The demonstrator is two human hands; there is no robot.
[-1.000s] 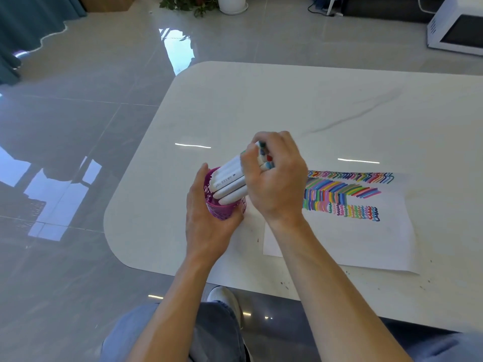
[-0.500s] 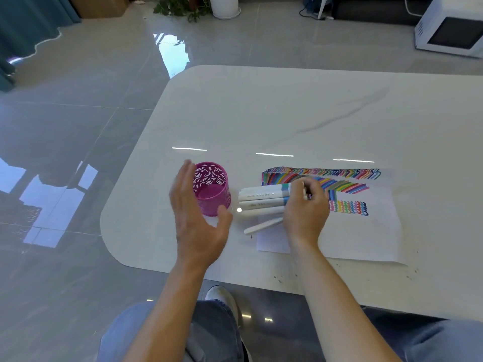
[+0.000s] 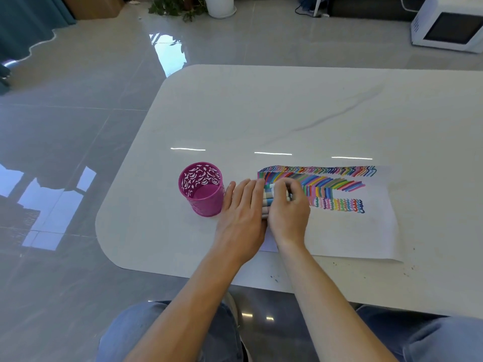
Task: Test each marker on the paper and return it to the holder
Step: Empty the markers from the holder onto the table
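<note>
So the pink cut-out holder [image 3: 206, 202] is standing upright on the white table [image 3: 261, 105], a bit left of the middle of the frame, and from this angle I can see right down to its bottom with nothing in it. The markers [image 3: 267, 198] are lying flat in a little bunch just right of it, at the left edge of the paper [image 3: 339, 236], and honestly you only get a sliver of them because both hands are on top. The left hand [image 3: 243, 218] is laid flat with its fingers straight and together, pressing on the barrels from the left, its outer edge just beside the holder. The right hand [image 3: 287, 210] is butted up against it from the right, fingers curled down over the other end of the bunch, so it has hold of the markers; a tip or cap pokes out under its knuckles, can't tell which. The paper's top half is packed with rows of coloured strokes and squiggles, and its lower part is bare. There are a few ink specks on the table near the front edge. Further back, there's a white appliance [image 3: 449, 24] upper right, a plant pot [image 3: 219, 6] top centre and a teal curtain [image 3: 26, 22] upper left on a shiny grey floor [image 3: 78, 126].
</note>
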